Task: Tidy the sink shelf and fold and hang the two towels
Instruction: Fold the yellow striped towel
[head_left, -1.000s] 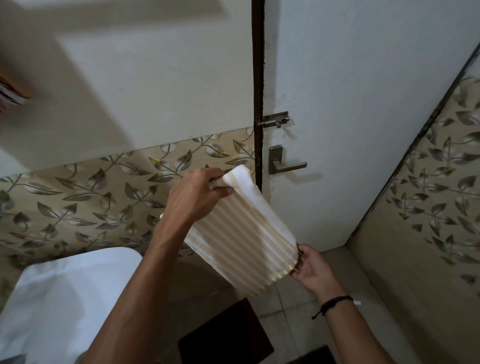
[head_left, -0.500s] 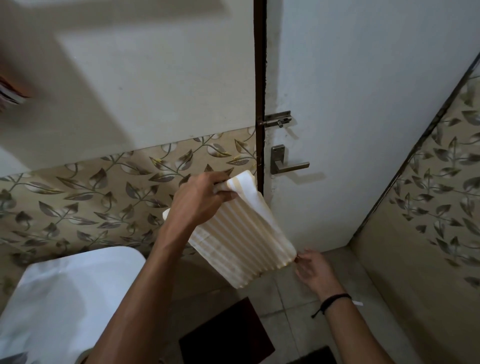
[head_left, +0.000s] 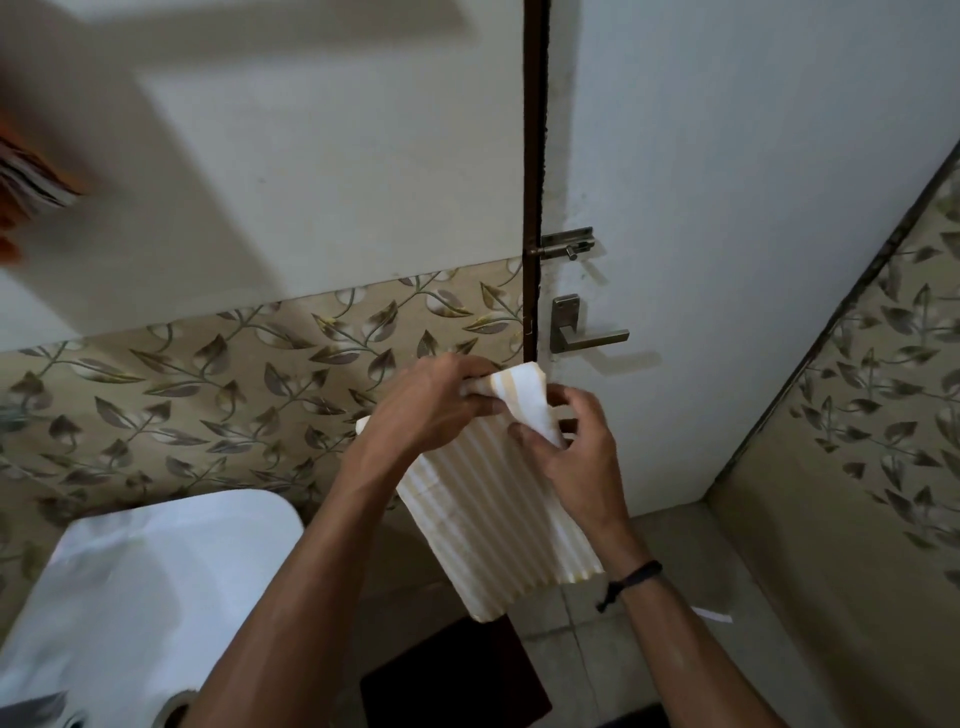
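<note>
- Your left hand (head_left: 431, 410) holds the top corner of the striped towel (head_left: 498, 514), fingers curled and pinching the bunched cloth.
- Your right hand (head_left: 576, 462) is just beside the left and pinches the same top edge between thumb and fingers. There is a black wristband (head_left: 631, 576) on that wrist.
- The towel hangs in the air from both hands, lower end slanting right, above the dark mat (head_left: 457, 675) on the floor.
- Behind it is the door, with a lever handle (head_left: 589, 335) and a bolt (head_left: 566, 247).
- Leaf-patterned tiles (head_left: 182, 395) are to the left, and a white fixture (head_left: 156, 582) is lower left.
</note>
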